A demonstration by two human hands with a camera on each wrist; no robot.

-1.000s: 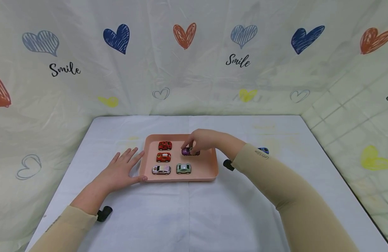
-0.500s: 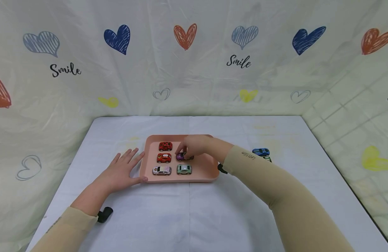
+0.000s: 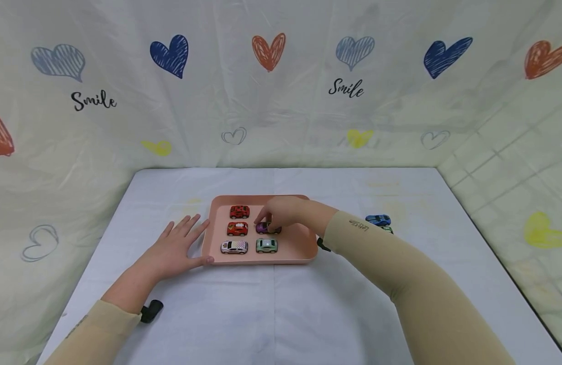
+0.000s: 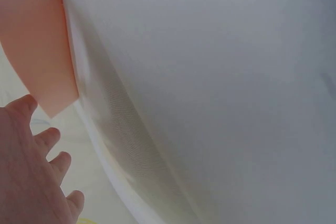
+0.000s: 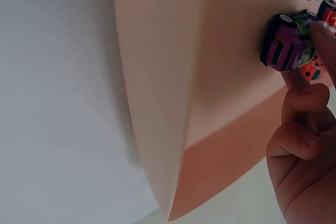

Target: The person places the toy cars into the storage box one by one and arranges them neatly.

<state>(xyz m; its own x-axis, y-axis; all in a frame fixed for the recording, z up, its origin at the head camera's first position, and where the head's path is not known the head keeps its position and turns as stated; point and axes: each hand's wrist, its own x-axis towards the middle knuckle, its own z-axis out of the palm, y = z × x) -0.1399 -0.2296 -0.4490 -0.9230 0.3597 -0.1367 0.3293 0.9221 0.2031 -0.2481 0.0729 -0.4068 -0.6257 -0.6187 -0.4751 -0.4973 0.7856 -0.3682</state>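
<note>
A pink tray (image 3: 296,248) lies on the table, holding several toy cars. My right hand (image 3: 283,210) reaches over it and pinches a purple toy car (image 5: 286,45) between thumb and finger, down at the tray floor. Just in front of that car sits a mint green toy car (image 3: 267,246). To the left, a red toy car (image 3: 239,212), a second red one with white marks (image 3: 237,228) and a white one (image 3: 234,247) form a column. With fingers spread, my left hand (image 3: 173,251) touches the tray's left edge.
Right of the tray, a blue toy car (image 3: 378,220) stands on the white table (image 3: 217,314). A green toy car (image 3: 387,229) beside it is mostly hidden by my right sleeve. A hanging sheet with printed hearts (image 3: 169,57) rises behind the table.
My right hand has brought the purple car slightly left and toward me, into line behind the mint green car. In the last half second it barely moves. The left hand stays put.
</note>
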